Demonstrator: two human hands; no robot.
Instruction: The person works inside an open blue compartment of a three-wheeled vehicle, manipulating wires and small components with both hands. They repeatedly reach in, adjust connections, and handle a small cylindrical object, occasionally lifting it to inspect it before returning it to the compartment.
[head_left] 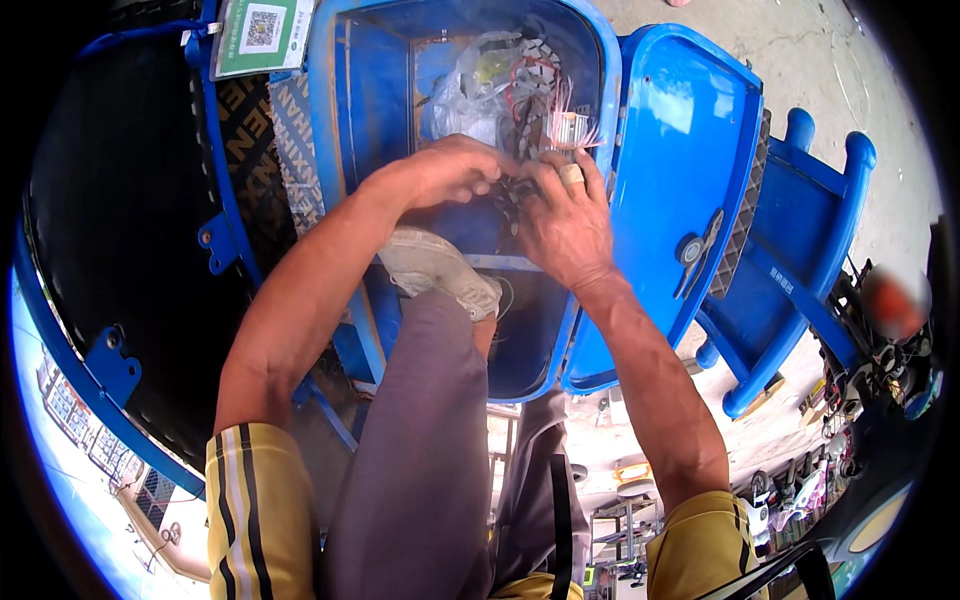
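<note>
Both my hands are inside a blue metal compartment (345,120), over a tangle of wires and connectors (535,75). My left hand (450,172) has its fingers curled and drawn together, its tips close to the dark wires; what they pinch is hidden. My right hand (572,225), with a pale band round one finger, is closed on dark wires at the middle. Just beyond its fingers sits a silver finned control box (570,128) with thin reddish wires sticking out. A clear plastic bag (465,105) lies beside the wire tangle.
My shoe (440,270) rests on the compartment's crossbar. At the right, the open blue lid (665,190) carries pliers (710,240) and a round roll (689,249). A black panel (110,200) stands left. A blue frame (790,260) is farther right.
</note>
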